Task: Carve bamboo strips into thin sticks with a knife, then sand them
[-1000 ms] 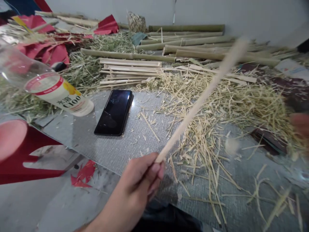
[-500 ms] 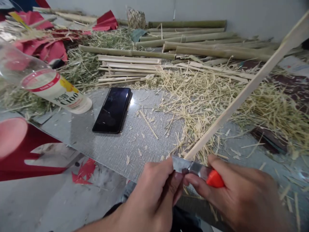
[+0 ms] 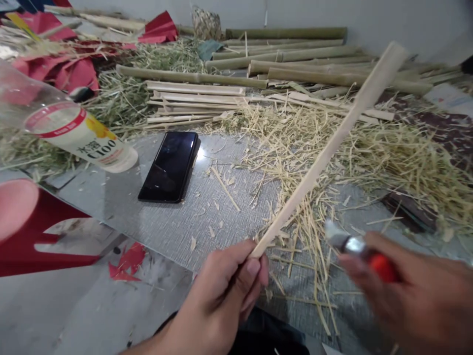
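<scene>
A pale bamboo strip (image 3: 318, 170) slants up and to the right, widening toward its far end. Its near end is pinched between the thumb and fingers of my left hand (image 3: 229, 286). Off to the right, my right hand (image 3: 410, 291) is closed round a utility knife (image 3: 382, 266) with a red body and a metal front. The knife's blade end points left, apart from the strip, and is smeared by motion. Beneath the strip lie thin bamboo shavings (image 3: 314, 236) on the grey table (image 3: 166, 227).
A black phone (image 3: 168, 167) lies on the table, beside a clear drink bottle (image 3: 79, 130). Split bamboo pieces (image 3: 195, 103) and bamboo poles (image 3: 314, 59) are stacked at the back. A red stool (image 3: 40, 236) stands at left; a dark flat object (image 3: 410, 209) lies right.
My right hand has drawn the knife off the strip and away to the right. The strip's far end has dropped lower into view, and my left hand still holds its near end.
</scene>
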The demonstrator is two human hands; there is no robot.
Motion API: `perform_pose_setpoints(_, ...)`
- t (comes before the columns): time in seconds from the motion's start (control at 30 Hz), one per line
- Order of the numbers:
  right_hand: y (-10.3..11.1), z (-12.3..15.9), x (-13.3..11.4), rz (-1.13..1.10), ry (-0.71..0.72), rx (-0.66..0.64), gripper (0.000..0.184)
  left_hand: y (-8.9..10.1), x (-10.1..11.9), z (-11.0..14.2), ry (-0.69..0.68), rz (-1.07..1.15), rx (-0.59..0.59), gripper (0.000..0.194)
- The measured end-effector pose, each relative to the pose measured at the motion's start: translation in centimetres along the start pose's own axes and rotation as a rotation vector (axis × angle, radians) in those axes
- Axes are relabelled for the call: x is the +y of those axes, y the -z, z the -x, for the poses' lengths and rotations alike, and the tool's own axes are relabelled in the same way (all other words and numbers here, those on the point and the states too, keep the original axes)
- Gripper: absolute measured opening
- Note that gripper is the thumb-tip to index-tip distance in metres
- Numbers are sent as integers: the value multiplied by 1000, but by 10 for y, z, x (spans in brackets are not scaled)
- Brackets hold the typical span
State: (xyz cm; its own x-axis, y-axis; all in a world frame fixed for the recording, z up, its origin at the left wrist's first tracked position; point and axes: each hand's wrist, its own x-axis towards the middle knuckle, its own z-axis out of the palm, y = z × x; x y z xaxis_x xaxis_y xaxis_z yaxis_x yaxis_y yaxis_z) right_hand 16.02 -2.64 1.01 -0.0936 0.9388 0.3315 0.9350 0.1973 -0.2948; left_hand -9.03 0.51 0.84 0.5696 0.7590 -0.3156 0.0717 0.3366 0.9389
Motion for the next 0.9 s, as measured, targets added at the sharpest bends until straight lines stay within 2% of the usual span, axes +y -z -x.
perform_pose_setpoints(0.1,-11,-1,-33,-60,68,3,51,-7,0,-8,-58,44,-31,35)
perform_pose_setpoints(0.2,-17,-6,-49,-68,76,-21,52,-12,0,-10,-121,29,-46,34)
perform_pose_setpoints(0.37,-21,-9,-43,110,127,5,56,-12,0,-8,-204,-105,-36,30)
perform_pose_setpoints(0.53,-18,-6,-35,262,152,41,58,-11,-2,-4,-91,-17,-47,32)
perform_pose_setpoints(0.7,-12,0,-28,287,189,50,57,-9,0,-6,28,53,-97,39)
perform_pose_setpoints(0.9,-12,9,-19,364,191,-9,56,-4,6,-10,58,-18,-127,42)
